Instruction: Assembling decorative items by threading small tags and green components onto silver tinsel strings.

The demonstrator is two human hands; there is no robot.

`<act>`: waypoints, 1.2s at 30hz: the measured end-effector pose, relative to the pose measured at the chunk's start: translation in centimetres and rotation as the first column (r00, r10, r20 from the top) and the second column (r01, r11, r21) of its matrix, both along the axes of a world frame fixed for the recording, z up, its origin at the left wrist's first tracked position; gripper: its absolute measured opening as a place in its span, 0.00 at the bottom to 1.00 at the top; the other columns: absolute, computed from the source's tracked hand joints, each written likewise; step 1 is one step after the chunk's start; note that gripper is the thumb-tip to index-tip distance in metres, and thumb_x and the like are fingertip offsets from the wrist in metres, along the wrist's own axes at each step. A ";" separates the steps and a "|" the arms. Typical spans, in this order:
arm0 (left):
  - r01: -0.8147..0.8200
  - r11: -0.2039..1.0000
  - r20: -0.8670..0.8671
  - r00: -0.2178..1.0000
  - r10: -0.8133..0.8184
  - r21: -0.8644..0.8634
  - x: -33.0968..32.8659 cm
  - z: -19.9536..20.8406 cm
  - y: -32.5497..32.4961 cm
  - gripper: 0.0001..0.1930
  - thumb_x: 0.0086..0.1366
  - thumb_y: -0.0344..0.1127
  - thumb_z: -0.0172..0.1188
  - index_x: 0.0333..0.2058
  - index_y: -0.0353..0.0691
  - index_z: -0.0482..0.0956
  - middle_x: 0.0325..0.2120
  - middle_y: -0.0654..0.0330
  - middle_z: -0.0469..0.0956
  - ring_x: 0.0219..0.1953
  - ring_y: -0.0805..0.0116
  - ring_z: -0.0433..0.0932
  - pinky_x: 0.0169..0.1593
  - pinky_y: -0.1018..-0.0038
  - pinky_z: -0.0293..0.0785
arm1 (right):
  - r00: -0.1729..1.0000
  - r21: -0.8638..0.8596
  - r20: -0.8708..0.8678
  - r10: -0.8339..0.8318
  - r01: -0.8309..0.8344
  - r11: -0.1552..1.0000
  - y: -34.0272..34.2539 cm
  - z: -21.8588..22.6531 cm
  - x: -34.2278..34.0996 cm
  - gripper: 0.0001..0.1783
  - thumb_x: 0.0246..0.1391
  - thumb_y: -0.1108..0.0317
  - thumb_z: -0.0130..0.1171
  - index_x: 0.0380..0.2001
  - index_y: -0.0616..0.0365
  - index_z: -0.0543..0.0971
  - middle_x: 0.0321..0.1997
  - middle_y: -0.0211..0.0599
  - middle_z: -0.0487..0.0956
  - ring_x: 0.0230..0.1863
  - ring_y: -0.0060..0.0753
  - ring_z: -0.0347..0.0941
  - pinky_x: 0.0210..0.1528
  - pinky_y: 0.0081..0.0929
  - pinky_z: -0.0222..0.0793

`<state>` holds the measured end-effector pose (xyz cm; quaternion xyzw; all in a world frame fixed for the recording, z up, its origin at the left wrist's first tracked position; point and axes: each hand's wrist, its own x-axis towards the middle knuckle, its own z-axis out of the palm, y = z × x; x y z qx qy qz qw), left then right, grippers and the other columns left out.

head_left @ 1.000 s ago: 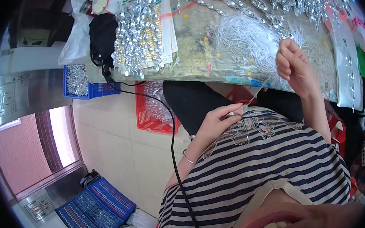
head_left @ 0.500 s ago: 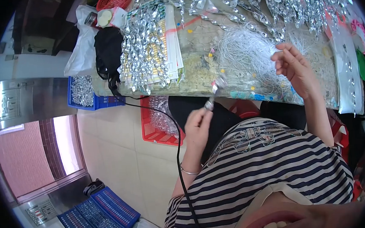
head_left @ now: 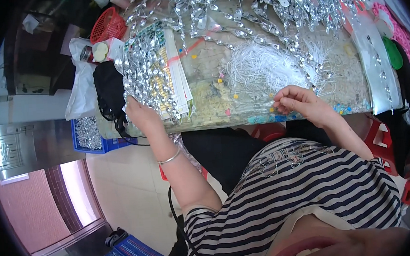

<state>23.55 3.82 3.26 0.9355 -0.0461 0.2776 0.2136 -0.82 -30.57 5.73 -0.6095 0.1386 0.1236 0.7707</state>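
Observation:
My left hand (head_left: 143, 116) has its fingers closed on a silver bead strand at the left edge of a bundle of silver strands (head_left: 144, 65). That bundle lies over white and yellow sheets (head_left: 177, 77) on the worn table. My right hand (head_left: 303, 104) hovers by the table's front edge, thumb and fingertips pinched together; what they hold, if anything, is too fine to make out. Just beyond it spreads a loose heap of white thread (head_left: 267, 66), with a few silver pieces lying across its right side.
Many silver strands (head_left: 296, 2) cover the table's far side. A black cloth bag (head_left: 108, 89) and red basket (head_left: 107, 25) stand at the left, clear plastic sleeves (head_left: 377, 73) at the right. A blue crate (head_left: 113, 144) sits below; a black cable (head_left: 172, 201) hangs near my left arm.
My left hand has moved left and forward from the table's front edge, carrying a silver strand to the bundle. My right hand has come down and left, its fingers closing. The view has shifted.

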 end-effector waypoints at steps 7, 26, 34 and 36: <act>-0.086 0.970 -0.083 0.991 0.107 0.230 0.3 0.3 -0.1 0.26 0.58 0.26 0.52 0.57 0.34 0.62 0.52 0.42 0.66 0.52 0.46 0.67 0.53 0.55 0.62 | 0.998 -0.240 -0.003 0.062 -0.060 0.969 -0.3 -0.4 3.1 0.12 0.61 0.65 0.50 0.41 0.62 0.75 0.36 0.30 0.77 0.37 0.18 0.71 0.44 0.18 0.67; 0.391 0.823 -0.102 0.878 -0.468 -0.413 -21.5 -4.1 -6.5 0.12 0.58 0.20 0.54 0.41 0.33 0.77 0.38 0.52 0.74 0.41 0.59 0.74 0.46 0.71 0.70 | 0.926 -0.963 0.271 0.263 0.260 0.075 2.6 -6.1 22.8 0.13 0.51 0.66 0.54 0.38 0.60 0.70 0.48 0.48 0.72 0.49 0.53 0.69 0.46 0.44 0.67; 0.359 0.691 -0.131 0.826 -0.548 -0.627 -19.1 -2.4 -6.8 0.10 0.62 0.21 0.51 0.40 0.33 0.78 0.37 0.56 0.74 0.31 0.72 0.76 0.35 0.80 0.72 | 0.936 -0.929 0.337 0.103 0.313 0.196 -2.9 0.7 21.8 0.12 0.59 0.60 0.46 0.36 0.58 0.72 0.31 0.52 0.76 0.39 0.55 0.73 0.40 0.43 0.67; 0.351 0.679 -0.138 0.820 -0.555 -0.645 -18.8 -2.2 -7.0 0.09 0.63 0.21 0.51 0.40 0.34 0.78 0.37 0.57 0.74 0.32 0.73 0.76 0.34 0.81 0.71 | 0.903 -0.889 0.419 0.091 0.388 0.243 -4.9 0.3 19.7 0.13 0.59 0.60 0.46 0.35 0.59 0.72 0.30 0.51 0.75 0.37 0.54 0.72 0.38 0.42 0.66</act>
